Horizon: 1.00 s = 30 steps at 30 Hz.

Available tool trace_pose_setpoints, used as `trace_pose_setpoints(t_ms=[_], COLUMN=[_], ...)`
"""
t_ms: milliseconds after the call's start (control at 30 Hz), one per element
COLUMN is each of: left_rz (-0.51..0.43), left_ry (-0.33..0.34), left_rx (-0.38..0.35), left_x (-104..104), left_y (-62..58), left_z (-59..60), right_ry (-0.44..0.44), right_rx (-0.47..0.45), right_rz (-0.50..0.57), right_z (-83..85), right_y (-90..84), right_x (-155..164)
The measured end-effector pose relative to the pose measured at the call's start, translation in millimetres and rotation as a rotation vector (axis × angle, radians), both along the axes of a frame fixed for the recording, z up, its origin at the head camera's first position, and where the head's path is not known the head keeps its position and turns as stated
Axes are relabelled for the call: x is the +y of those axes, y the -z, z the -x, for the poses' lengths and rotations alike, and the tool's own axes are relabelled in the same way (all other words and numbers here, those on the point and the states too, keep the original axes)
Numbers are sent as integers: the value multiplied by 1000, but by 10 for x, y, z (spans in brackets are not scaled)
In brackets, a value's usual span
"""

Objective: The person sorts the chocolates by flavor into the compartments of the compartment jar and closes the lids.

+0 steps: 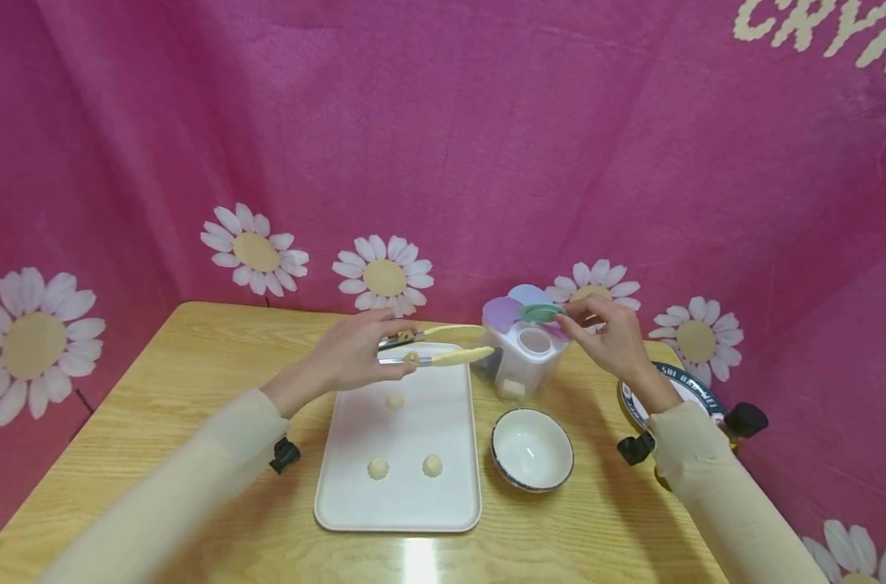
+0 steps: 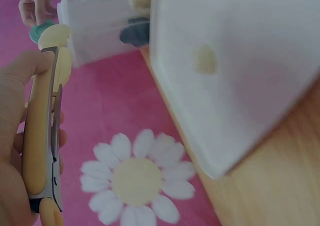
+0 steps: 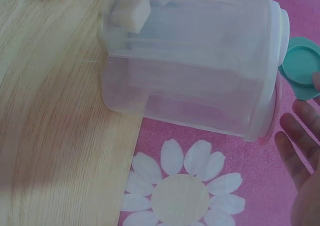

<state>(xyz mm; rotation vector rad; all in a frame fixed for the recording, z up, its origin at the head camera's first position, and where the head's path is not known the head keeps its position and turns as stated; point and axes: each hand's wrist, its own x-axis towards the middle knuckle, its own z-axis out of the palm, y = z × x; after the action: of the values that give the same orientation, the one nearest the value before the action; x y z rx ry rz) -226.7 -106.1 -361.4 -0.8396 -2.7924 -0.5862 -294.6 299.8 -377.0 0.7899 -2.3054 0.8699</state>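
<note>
We clamp the left hand (image 1: 355, 353) on tongs (image 1: 443, 347), tips apart; right hand (image 1: 609, 334) pinches the green lid flap (image 1: 542, 312) of the container (image 1: 523, 357) up. Next: tongs reach into the opening.

The table (image 1: 195, 389) looks like pale wood grain with a glossy varnish, the tray (image 1: 399, 487) is smooth matt white plastic, the container (image 3: 190, 71) is cloudy see-through plastic with a teal plastic flap (image 3: 300, 63), the tongs (image 2: 42, 136) are bare metal with yellow rubbery-looking grips, and the pink backdrop (image 1: 443, 146) is soft matt cloth.
</note>
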Motion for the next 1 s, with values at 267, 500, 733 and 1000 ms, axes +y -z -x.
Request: trace_pose_setpoints(t_ms=[267, 500, 733, 1000], left_rz=[12, 68, 71, 92], left_ry=[-48, -106, -115, -146], left_rx=[-39, -77, -97, -125], left_x=[-321, -549, -756, -855], left_y=[188, 373, 559, 725], left_z=[-99, -197, -300, -397], right_ry=[-4, -5, -5, -2], right_rx=[-6, -18, -4, -6], right_rz=[5, 1, -12, -15], right_z=[-4, -6, -12, -16], right_y=[-13, -8, -1, 3], right_x=[5, -2, 7, 8])
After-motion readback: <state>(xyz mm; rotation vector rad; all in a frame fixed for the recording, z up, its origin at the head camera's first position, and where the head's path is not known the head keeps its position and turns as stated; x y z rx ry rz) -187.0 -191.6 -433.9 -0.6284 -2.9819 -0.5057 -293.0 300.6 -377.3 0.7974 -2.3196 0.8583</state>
